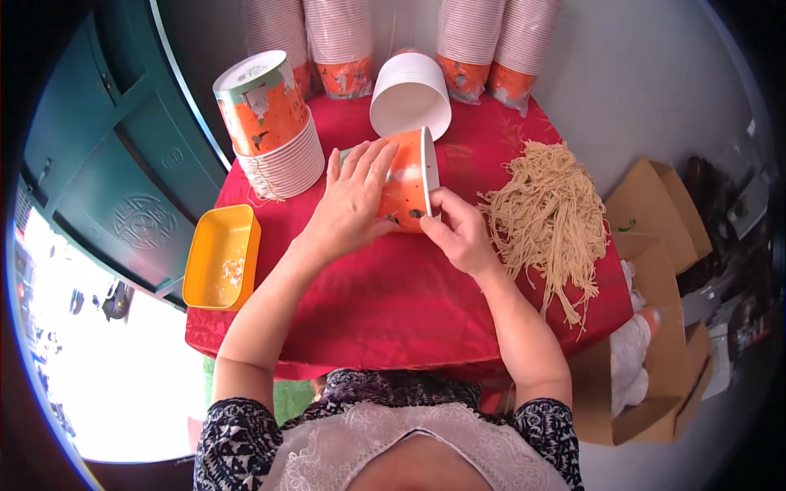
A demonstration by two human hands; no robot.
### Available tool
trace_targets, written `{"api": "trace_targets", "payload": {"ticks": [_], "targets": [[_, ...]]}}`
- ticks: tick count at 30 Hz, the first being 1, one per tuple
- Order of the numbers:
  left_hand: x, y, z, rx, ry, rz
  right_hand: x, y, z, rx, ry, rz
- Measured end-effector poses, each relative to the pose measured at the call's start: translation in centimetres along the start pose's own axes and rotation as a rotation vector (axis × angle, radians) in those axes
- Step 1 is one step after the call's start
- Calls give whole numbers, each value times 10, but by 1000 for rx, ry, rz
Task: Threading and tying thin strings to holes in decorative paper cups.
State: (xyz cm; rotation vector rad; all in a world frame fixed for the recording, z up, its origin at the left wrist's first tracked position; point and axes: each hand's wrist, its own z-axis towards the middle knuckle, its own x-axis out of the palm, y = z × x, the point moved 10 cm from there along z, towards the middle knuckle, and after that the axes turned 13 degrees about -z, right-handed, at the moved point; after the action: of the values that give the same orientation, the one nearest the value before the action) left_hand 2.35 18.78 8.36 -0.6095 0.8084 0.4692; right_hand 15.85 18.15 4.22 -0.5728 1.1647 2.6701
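Over the middle of the table I hold an orange paper tub [409,192] tipped on its side, its white rim toward the right. My left hand [354,196] lies along its base and side, fingers stretched over the wall and the thumb below. The rim is pinched by my right hand [461,233], thumb outside and fingers at the opening. Just beyond, a white-walled tub or short nested stack [411,86] lies with its mouth facing me. A loose bundle of beige strings [553,213] is spread to the right of my right hand.
Upside-down nested tubs [270,119] stand at the left, a string hanging on their rims. A yellow tray [214,233] with small pale bits is nearer. Plastic-wrapped tub stacks [340,49] line the back of the red-covered table [377,319]. Open cardboard boxes [665,327] sit right.
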Motion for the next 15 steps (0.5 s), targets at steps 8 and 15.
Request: {"api": "trace_targets", "payload": {"ticks": [8,15], "targets": [[3,0,-8,17,-24,-64,15,-20,-6,222,72,417],[-2,-7,-26,-34,-219,14,21,-29,-8,307,0,515]]}}
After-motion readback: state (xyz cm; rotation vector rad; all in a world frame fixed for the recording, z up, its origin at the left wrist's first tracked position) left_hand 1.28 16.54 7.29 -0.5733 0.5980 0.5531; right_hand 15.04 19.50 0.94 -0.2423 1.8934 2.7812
